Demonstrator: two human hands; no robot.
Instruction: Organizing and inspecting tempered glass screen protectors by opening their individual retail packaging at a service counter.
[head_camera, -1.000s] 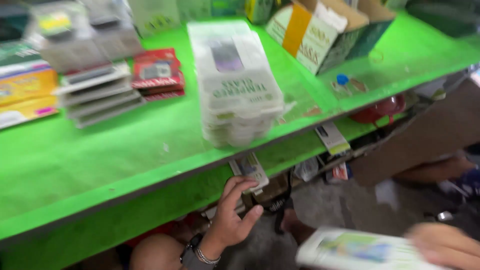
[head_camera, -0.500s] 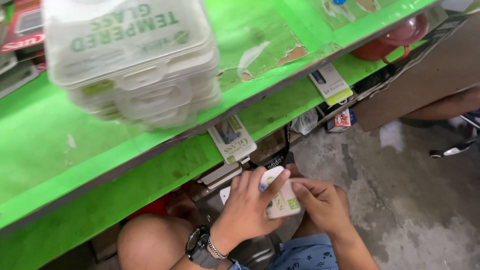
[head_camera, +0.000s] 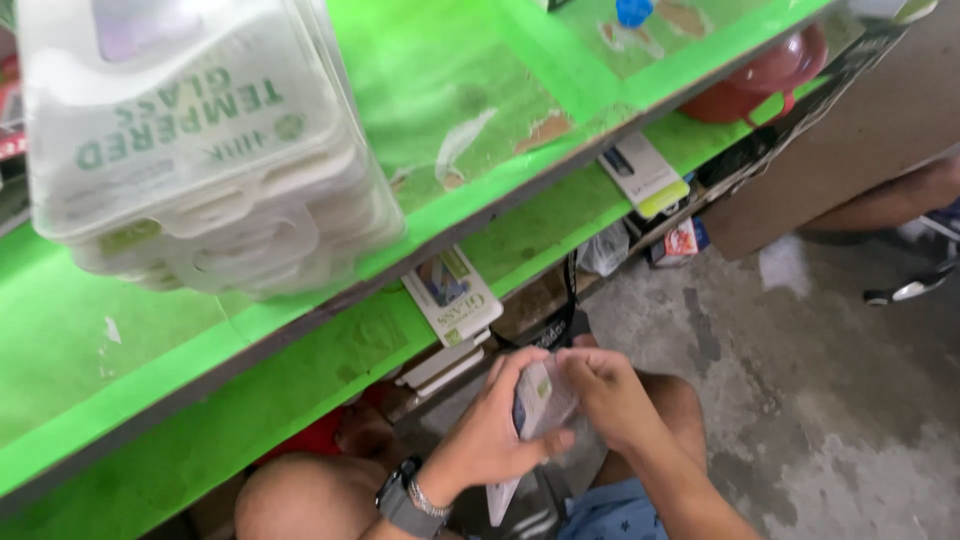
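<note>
Below green shelf, we grip small white pkg w/ both hands: left hand fingers curled on it, right hand pinching opp. edge.

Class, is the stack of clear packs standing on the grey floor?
No, the stack of clear packs stands on the green shelf.

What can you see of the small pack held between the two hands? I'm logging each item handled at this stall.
The small pack is a flat, pale rectangular sleeve, seemingly thin card or plastic, with a greenish patch on its face and a darker edge toward the left hand. It is tilted on edge, held low above the person's knees, below the green shelf. The left hand's fingers wrap it from the left and beneath; the right hand grips its right side. Blur hides finer detail.
</note>
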